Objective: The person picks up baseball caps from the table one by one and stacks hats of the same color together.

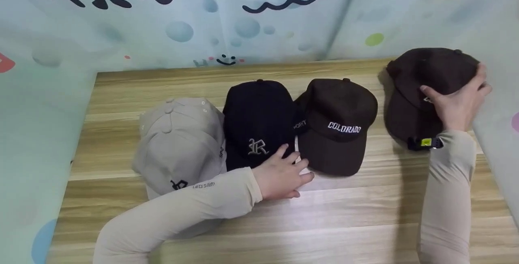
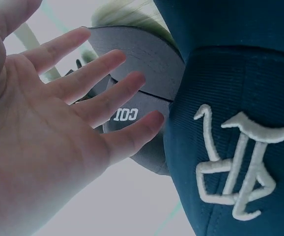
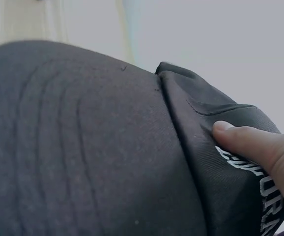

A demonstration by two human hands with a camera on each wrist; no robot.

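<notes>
At the far right of the head view, my right hand (image 1: 462, 104) grips a dark brown baseball cap (image 1: 440, 69) by its crown, thumb across the front. The right wrist view shows that thumb (image 3: 252, 145) pressed beside white lettering, with the stitched brim (image 3: 93, 142) filling the left side. My left hand (image 1: 282, 174) has its fingers spread at the lower right edge of a black cap (image 1: 259, 110) with an embroidered R. Just right of those fingers lies another brown cap (image 1: 340, 106) marked COLORADO. In the left wrist view, the left palm (image 2: 48, 118) holds nothing.
Overlapping grey caps (image 1: 178, 114) lie left of the black cap, partly covered by the left sleeve (image 1: 182, 207). All rest on a wood-grain table (image 1: 344, 223). A printed pale-blue cloth (image 1: 284, 33) stands behind the table and along its sides.
</notes>
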